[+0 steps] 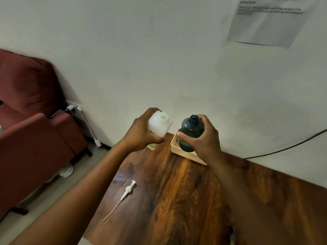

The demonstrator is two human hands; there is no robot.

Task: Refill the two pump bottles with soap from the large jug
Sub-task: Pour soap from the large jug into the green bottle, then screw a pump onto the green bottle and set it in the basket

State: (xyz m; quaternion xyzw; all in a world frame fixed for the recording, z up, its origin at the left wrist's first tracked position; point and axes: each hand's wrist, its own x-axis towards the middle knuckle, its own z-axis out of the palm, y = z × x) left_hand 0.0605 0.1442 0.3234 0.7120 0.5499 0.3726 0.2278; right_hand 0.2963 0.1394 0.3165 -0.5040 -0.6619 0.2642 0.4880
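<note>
Fingers (155, 139) curl round white jug (159, 125); right hand (201, 138) grips green bottle (192, 131).

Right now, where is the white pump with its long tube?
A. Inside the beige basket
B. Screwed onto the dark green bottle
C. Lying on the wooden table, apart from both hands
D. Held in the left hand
C: the white pump lies flat on the wooden table, while the left hand holds the white jug and the right hand holds the open dark green bottle.
</note>
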